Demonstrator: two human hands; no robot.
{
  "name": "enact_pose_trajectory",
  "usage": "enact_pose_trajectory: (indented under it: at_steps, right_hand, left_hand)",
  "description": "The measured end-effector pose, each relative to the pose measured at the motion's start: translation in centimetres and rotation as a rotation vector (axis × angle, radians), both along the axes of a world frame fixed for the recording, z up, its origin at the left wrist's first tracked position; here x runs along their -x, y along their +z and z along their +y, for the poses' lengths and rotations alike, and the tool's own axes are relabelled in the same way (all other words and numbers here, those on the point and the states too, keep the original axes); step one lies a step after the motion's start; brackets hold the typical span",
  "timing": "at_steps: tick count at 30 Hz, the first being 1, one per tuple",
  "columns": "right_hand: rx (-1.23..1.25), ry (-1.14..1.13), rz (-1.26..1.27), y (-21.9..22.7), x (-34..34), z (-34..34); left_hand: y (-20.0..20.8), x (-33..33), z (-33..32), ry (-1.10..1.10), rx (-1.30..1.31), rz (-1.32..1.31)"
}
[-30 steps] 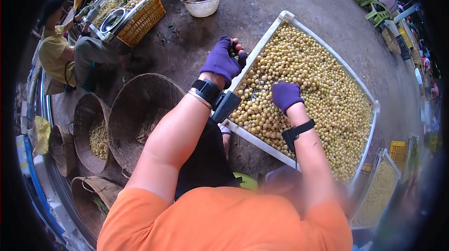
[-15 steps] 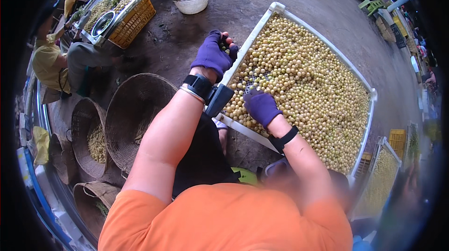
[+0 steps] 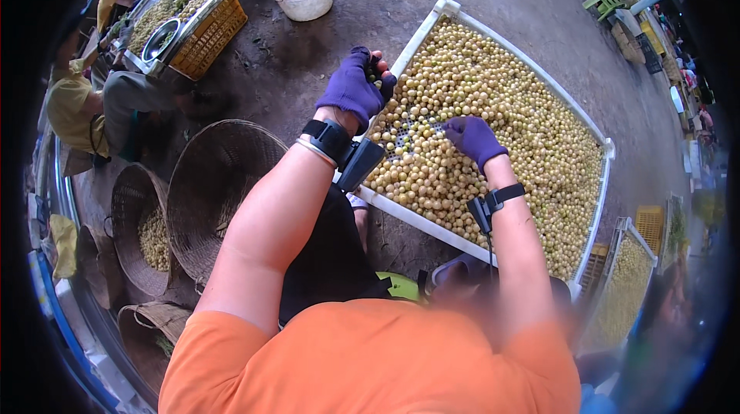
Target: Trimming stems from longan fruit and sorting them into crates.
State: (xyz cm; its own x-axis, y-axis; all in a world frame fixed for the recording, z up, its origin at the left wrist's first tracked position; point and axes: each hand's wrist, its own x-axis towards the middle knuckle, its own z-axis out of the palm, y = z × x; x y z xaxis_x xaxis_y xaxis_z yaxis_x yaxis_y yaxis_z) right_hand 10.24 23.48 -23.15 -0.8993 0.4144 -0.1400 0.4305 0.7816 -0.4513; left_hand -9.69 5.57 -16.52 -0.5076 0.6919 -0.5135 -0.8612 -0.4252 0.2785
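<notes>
**Round pale-yellow fruits [image 3: 532, 159] spread across a white tray, gloved hands at work**

Both hands wear purple gloves. The left hand [image 3: 353, 89] is beside the tray's left rim, its fingers curled around small greenish fruits [image 3: 377, 78], bare fingertips showing. The right hand [image 3: 472, 139] is low over the fruits inside the white tray [image 3: 446, 6], beside a thinly covered patch of perforated base; its fingertips are too obscured to tell whether they grip anything. Black straps circle both wrists.

To the left, a large woven basket [image 3: 193, 179] stands near a smaller one partly filled with similar fruits. Beyond the tray, a white basin [image 3: 313, 5] sits on the floor near an orange crate [image 3: 210, 38].
</notes>
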Motion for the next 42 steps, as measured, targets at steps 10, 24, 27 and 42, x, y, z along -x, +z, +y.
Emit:
enact_pose_trajectory:
  at_steps: [10,24,27,42]
  right_hand:
    - [-0.581,0.025,0.485,-6.4,2.6,0.1]
    - [0.146,-0.273,0.389,-2.9,1.9,1.0]
    - [0.588,-0.416,0.569,1.3,2.3,-0.6]
    - [0.188,-0.055,0.525,0.4,2.1,-6.0]
  left_hand:
    - [0.3,-1.2,0.5,-0.095,0.098,0.07]
    - [0.4,-2.5,0.9,-0.174,0.134,0.175]
    - [0.0,-3.0,1.3,-0.215,0.147,0.205]
    - [-0.1,-2.7,1.3,-0.214,0.051,0.076]
